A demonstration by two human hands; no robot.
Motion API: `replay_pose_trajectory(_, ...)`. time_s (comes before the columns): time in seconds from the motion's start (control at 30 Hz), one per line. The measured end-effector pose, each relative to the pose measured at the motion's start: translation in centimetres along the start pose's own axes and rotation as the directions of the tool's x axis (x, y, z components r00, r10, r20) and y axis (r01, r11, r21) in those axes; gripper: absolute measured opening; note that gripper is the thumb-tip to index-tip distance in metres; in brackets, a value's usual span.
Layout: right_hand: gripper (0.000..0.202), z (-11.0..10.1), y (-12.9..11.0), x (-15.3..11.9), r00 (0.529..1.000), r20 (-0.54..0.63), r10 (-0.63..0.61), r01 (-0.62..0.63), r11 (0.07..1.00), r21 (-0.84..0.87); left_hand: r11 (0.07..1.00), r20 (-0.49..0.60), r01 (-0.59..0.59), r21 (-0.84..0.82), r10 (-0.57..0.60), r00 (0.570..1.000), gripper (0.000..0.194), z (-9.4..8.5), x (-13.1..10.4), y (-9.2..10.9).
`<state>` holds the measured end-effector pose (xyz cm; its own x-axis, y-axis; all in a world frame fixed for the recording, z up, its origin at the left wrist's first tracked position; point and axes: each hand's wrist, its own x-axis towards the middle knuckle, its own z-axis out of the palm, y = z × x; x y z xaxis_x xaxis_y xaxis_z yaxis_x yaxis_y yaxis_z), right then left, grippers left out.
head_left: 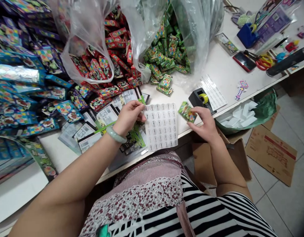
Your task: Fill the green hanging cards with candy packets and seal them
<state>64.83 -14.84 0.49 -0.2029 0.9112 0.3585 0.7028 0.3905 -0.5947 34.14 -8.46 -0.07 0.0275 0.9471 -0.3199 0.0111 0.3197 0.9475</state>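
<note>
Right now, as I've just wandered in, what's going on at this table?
A person is working bare-handed at a white table. The right hand holds a small green box. The left hand is at the upper left edge of a sheet of round labels; whether it grips one is hard to tell. Beyond are red boxes and more green boxes, in and around clear plastic bags.

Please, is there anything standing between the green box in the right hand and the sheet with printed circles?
Nothing visible does: only a little white tabletop shows between the green box, held in the right hand, and the sheet. The black tape dispenser stands beyond the box, to its right, so outside that gap.
</note>
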Motion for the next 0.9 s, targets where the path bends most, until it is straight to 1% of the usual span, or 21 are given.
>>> replay_pose_trajectory(0.03,0.041,-0.1,-0.2,0.2,0.994,0.083,-0.073,0.072,0.997,0.017,1.0,0.012,0.019,0.001,-0.019,1.0,0.018,1.0,0.5,0.0)
replay_pose_trajectory(0.07,0.039,0.3,-0.4,0.3,0.977,0.176,-0.123,0.12,0.992,0.028,0.999,0.023,0.036,0.007,-0.037,0.999,0.016,2.0,1.0,-0.1)
replay_pose_trajectory(0.1,0.038,0.9,-0.5,0.3,0.955,0.263,-0.14,0.138,0.99,0.023,0.999,0.031,0.051,0.018,-0.051,0.998,0.015,2.9,1.5,-0.2)
replay_pose_trajectory(0.13,0.036,1.7,-0.5,0.3,0.934,0.337,-0.122,0.131,0.991,-0.003,0.998,0.036,0.059,0.034,-0.06,0.998,0.013,3.7,2.0,-0.4)
replay_pose_trajectory(0.2,0.035,3.4,-0.3,0.3,0.894,0.447,-0.026,0.077,0.992,-0.097,0.994,0.046,0.06,0.094,-0.064,0.997,0.013,4.8,3.0,-0.7)
replay_pose_trajectory(0.27,0.039,4.6,0.2,0.2,0.855,0.516,0.054,0.031,0.988,-0.153,0.982,0.066,0.048,0.181,-0.061,0.996,0.013,5.2,4.1,-1.0)
replay_pose_trajectory(0.3,0.04,4.9,0.6,0.3,0.841,0.538,0.061,0.023,0.989,-0.147,0.973,0.078,0.045,0.225,-0.064,0.995,0.013,5.2,4.5,-1.2)
replay_pose_trajectory(0.33,0.038,5.0,1.0,0.6,0.838,0.544,0.051,0.021,0.992,-0.125,0.959,0.089,0.038,0.28,-0.065,0.994,0.012,5.0,4.9,-1.2)
replay_pose_trajectory(0.37,0.035,5.0,1.4,1.0,0.849,0.527,0.039,0.015,0.995,-0.099,0.936,0.104,0.017,0.352,-0.057,0.993,0.012,4.8,5.2,-1.2)
replay_pose_trajectory(0.4,0.03,5.0,2.0,1.6,0.873,0.485,0.042,-0.002,0.997,-0.083,0.896,0.119,-0.027,0.443,-0.029,0.992,0.01,4.6,5.4,-1.2)
replay_pose_trajectory(0.43,0.027,4.9,2.6,2.4,0.903,0.425,0.065,-0.032,0.996,-0.083,0.831,0.135,-0.092,0.548,0.021,0.991,0.007,4.4,5.5,-1.0)
replay_pose_trajectory(0.47,0.026,5.0,3.2,3.3,0.928,0.357,0.106,-0.076,0.992,-0.097,0.733,0.152,-0.168,0.659,0.088,0.984,0.005,4.2,5.4,-0.8)
replay_pose_trajectory(0.5,0.027,5.1,3.9,4.3,0.943,0.295,0.155,-0.124,0.985,-0.121,0.611,0.171,-0.237,0.755,0.165,0.971,0.01,4.1,5.2,-0.6)
replay_pose_trajectory(0.57,0.031,5.7,5.1,6.2,0.942,0.23,0.245,-0.206,0.962,-0.18,0.379,0.23,-0.332,0.864,0.291,0.929,0.028,4.4,4.2,-0.2)
replay_pose_trajectory(0.6,0.032,6.1,5.6,7.0,0.934,0.232,0.273,-0.227,0.952,-0.206,0.286,0.285,-0.376,0.881,0.313,0.906,0.032,4.7,3.5,-0.1)
replay_pose_trajectory(0.67,0.032,6.9,6.2,8.0,0.918,0.263,0.297,-0.237,0.942,-0.236,0.155,0.452,-0.501,0.852,0.267,0.851,0.032,5.5,2.0,-0.2)
replay_pose_trajectory(0.73,0.028,7.4,6.3,8.2,0.913,0.291,0.287,-0.218,0.944,-0.247,0.09,0.61,-0.629,0.772,0.173,0.773,0.032,6.4,0.7,-0.7)
replay_pose_trajectory(0.77,0.027,7.5,6.3,8.2,0.914,0.296,0.277,-0.205,0.946,-0.251,0.071,0.657,-0.668,0.74,0.135,0.742,0.032,6.8,0.2,-1.0)
replay_pose_trajectory(0.8,0.028,7.5,6.3,8.1,0.917,0.293,0.27,-0.196,0.946,-0.257,0.056,0.681,-0.689,0.722,0.111,0.723,0.033,7.1,-0.1,-1.4)
replay_pose_trajectory(0.83,0.029,7.4,6.2,8.0,0.92,0.285,0.268,-0.193,0.944,-0.267,0.045,0.692,-0.697,0.715,0.095,0.716,0.033,7.3,-0.4,-1.8)
replay_pose_trajectory(0.9,0.035,7.3,6.1,8.0,0.92,0.274,0.281,-0.2,0.937,-0.288,0.037,0.693,-0.696,0.717,0.075,0.717,0.03,7.5,-0.5,-2.4)
